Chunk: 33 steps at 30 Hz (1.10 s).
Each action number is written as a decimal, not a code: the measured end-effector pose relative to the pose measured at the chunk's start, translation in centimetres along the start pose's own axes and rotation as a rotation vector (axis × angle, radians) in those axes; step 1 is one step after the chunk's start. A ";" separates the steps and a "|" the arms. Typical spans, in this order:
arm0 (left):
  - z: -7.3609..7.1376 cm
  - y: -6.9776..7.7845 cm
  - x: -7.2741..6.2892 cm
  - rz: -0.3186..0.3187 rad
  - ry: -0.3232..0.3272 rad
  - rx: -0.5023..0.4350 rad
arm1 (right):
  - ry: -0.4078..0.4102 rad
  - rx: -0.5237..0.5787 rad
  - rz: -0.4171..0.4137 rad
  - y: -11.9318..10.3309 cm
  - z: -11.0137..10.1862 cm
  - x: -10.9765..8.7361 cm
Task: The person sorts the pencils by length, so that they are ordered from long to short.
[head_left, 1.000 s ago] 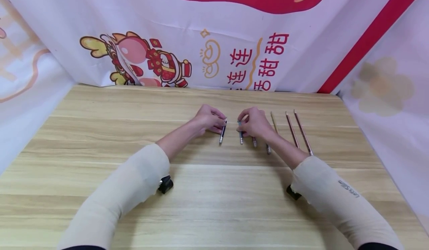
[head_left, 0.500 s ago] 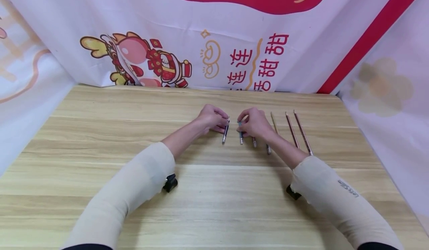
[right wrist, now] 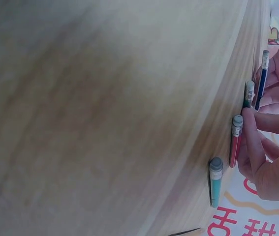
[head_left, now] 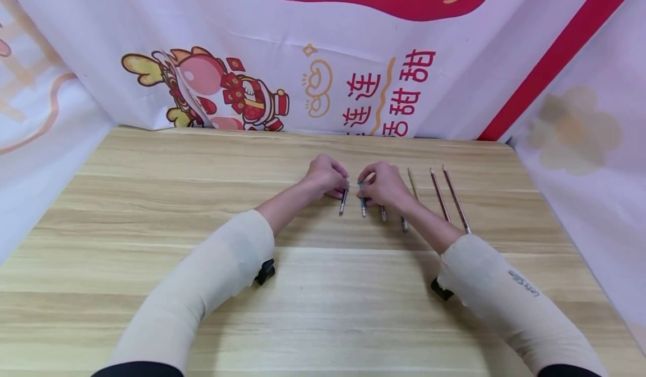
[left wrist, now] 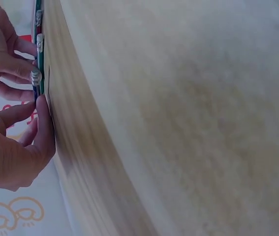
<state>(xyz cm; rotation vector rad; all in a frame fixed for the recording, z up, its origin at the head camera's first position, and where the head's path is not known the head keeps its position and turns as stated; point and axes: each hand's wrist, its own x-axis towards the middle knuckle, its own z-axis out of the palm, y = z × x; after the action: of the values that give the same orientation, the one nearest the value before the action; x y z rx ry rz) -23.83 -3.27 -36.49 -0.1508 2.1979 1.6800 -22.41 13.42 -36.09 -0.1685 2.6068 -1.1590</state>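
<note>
My left hand pinches a dark blue pencil, its white eraser end pointing toward me. Just to the right, my right hand holds a green-teal pencil between thumb and fingers. A narrow gap separates these two pencils in the head view. In the right wrist view the dark blue pencil is tilted, with its lower end close to the green one. Beside the right hand lies a red pencil, then a light teal pencil. Fingers hide the far ends of both held pencils.
Right of the right hand lie a yellowish pencil and two reddish-brown pencils, partly behind the right forearm. The wood-grain table ends at a printed white cloth at the back.
My left hand has moved right with the dark blue pencil, bringing it closer to the green-teal one. The right hand and the other pencils have stayed in place.
</note>
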 end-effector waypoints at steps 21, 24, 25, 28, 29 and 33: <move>0.4 -0.5 -0.1 0.111 0.041 0.127 | -0.006 -0.006 -0.009 0.2 0.0 0.4; 0.4 -0.4 -0.3 0.112 0.038 0.116 | -0.007 -0.010 -0.019 0.3 0.0 0.4; 0.4 -0.4 -0.3 0.111 0.037 0.113 | -0.006 -0.012 -0.021 0.3 0.0 0.4; 0.5 -0.3 -0.5 0.111 0.032 0.107 | -0.007 -0.011 -0.028 0.3 0.0 0.5; 0.4 -0.3 -0.5 0.111 0.030 0.104 | -0.009 -0.005 -0.031 0.3 0.0 0.4; 0.2 -0.5 -0.4 0.109 0.008 0.088 | -0.011 0.022 -0.038 0.2 -0.2 0.3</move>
<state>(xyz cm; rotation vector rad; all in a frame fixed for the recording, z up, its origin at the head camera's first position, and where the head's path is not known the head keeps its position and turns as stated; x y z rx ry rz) -23.21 -3.34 -36.87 -0.0147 2.3190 1.6374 -22.76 13.62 -36.19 -0.2202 2.5903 -1.1961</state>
